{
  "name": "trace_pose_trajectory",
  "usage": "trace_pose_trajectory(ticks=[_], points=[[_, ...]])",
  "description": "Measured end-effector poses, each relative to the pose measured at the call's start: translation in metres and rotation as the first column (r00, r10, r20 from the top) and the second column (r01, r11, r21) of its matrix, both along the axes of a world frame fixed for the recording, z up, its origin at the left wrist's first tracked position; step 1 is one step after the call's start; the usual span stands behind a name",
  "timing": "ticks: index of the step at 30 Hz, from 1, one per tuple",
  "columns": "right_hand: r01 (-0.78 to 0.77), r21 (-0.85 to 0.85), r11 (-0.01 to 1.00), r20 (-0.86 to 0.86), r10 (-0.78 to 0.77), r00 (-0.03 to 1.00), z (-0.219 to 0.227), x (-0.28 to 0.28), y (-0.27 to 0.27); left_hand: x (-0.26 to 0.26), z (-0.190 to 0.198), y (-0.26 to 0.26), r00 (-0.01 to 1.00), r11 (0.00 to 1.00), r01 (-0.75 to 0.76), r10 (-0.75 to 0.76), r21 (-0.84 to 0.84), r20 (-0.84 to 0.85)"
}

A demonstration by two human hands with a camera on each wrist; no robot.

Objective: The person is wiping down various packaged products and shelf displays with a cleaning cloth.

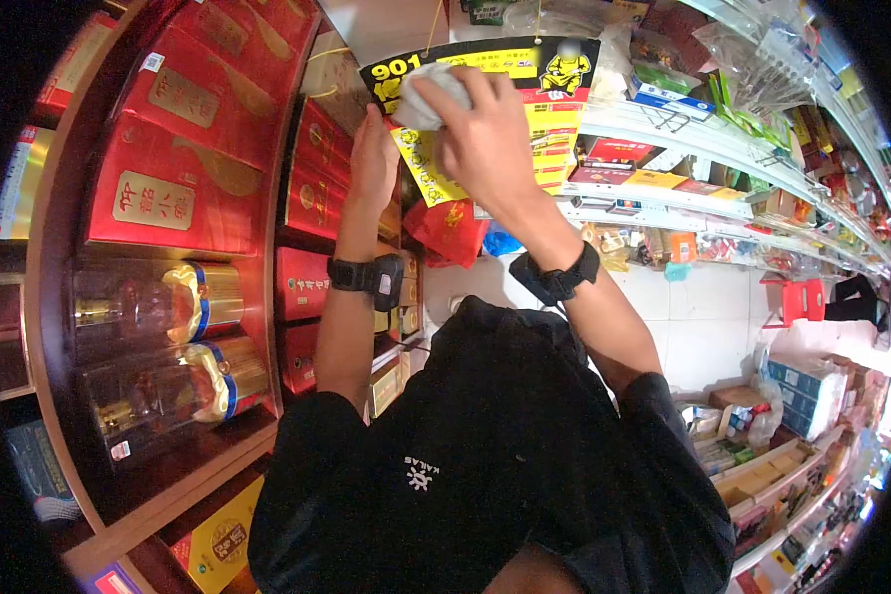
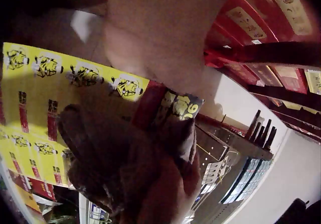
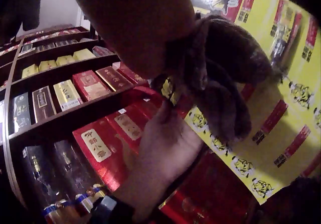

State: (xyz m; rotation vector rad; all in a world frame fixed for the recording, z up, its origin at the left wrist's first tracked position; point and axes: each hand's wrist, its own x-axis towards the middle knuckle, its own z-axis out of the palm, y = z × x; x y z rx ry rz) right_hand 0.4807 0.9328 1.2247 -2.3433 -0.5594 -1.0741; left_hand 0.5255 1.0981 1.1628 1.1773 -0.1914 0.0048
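Observation:
A yellow, black and red printed hanging card (image 1: 556, 124), with "901" at its top left corner, hangs by strings in the upper middle of the head view. My right hand (image 1: 490, 144) grips a folded greyish-white cloth (image 1: 419, 107) against the card's upper left part. In the right wrist view the cloth (image 3: 225, 78) looks dark and bunched over the printed face. The left hand (image 1: 373, 163) holds the card's left edge near that corner, its fingers partly hidden. Small cartoon figures repeat along the yellow card (image 2: 30, 98) in the left wrist view.
Red gift boxes (image 1: 178, 188) fill a wooden shelf (image 1: 54, 247) on the left, with clear-boxed bottles (image 1: 208, 381) below. White shelves (image 1: 663, 124) of packaged goods curve along the right. A red plastic stool (image 1: 802, 302) stands on the tiled floor (image 1: 688, 342).

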Motion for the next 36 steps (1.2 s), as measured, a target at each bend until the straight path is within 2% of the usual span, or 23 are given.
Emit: trace_pose_trajectory(ticks=[1, 2, 3, 4, 5, 6, 8, 9, 11, 14, 21, 23, 24, 26, 36], points=[[-0.033, -0.001, 0.999, -0.038, 0.033, 0.999, -0.001, 0.001, 0.007, -0.003, 0.001, -0.002, 0.995, 0.989, -0.055, 0.043, 0.137, 0.095], [-0.033, -0.003, 0.999, -0.039, 0.033, 0.999, -0.004, 0.0, 0.012, 0.0, -0.001, -0.001, 0.995, 0.989, -0.056, 0.043, 0.135, 0.093], [-0.035, -0.048, 0.998, -0.055, 0.033, 0.998, -0.009, -0.002, 0.017, 0.005, 0.0, 0.001, 1.0, 0.997, 0.02, -0.019, -0.072, 0.01], [-0.038, -0.094, 0.995, -0.069, 0.032, 0.997, -0.014, -0.004, 0.02, 0.008, 0.0, 0.003, 0.994, 0.956, 0.077, -0.097, -0.281, -0.057], [-0.04, -0.121, 0.992, -0.093, 0.029, 0.995, -0.018, -0.007, 0.021, 0.008, -0.001, 0.004, 0.995, 0.979, 0.095, -0.101, -0.18, -0.022], [-0.042, -0.123, 0.992, -0.095, 0.031, 0.995, -0.022, -0.01, 0.022, 0.009, -0.003, 0.007, 0.995, 0.979, 0.093, -0.099, -0.182, -0.024], [-0.032, -0.167, 0.985, -0.143, 0.007, 0.99, -0.029, -0.014, 0.023, 0.013, -0.006, 0.011, 0.98, 0.961, 0.196, -0.199, -0.195, 0.002], [-0.03, -0.169, 0.985, -0.147, 0.005, 0.989, -0.033, -0.015, 0.024, 0.008, -0.002, 0.009, 0.979, 0.96, 0.198, -0.202, -0.197, -0.001], [-0.017, -0.2, 0.98, -0.139, -0.011, 0.99, -0.04, -0.017, 0.024, -0.002, 0.006, 0.004, 0.994, 0.996, 0.093, -0.092, -0.015, 0.052], [-0.01, -0.196, 0.981, -0.144, -0.019, 0.989, -0.047, -0.02, 0.023, 0.009, -0.01, 0.009, 0.988, 0.992, 0.129, -0.129, 0.005, 0.082], [0.012, -0.221, 0.975, -0.177, -0.052, 0.983, -0.066, -0.027, 0.018, 0.014, -0.004, 0.003, 0.986, 0.976, 0.165, -0.168, -0.144, -0.007], [-0.007, -0.208, 0.978, -0.198, -0.036, 0.979, -0.072, -0.03, 0.018, 0.008, 0.001, 0.0, 0.996, 0.993, 0.046, -0.054, -0.105, -0.073], [-0.007, -0.205, 0.979, -0.199, -0.035, 0.979, -0.074, -0.032, 0.017, 0.012, -0.004, 0.001, 0.996, 0.994, 0.046, -0.053, -0.102, -0.074], [0.0, -0.253, 0.967, -0.217, -0.057, 0.975, -0.077, -0.036, 0.015, 0.023, -0.017, 0.005, 0.989, 0.963, 0.143, -0.145, -0.229, 0.007], [-0.029, -0.28, 0.959, -0.267, -0.049, 0.962, -0.112, -0.047, 0.012, 0.019, -0.016, 0.01, 0.985, 0.966, 0.172, -0.172, -0.191, 0.015]])
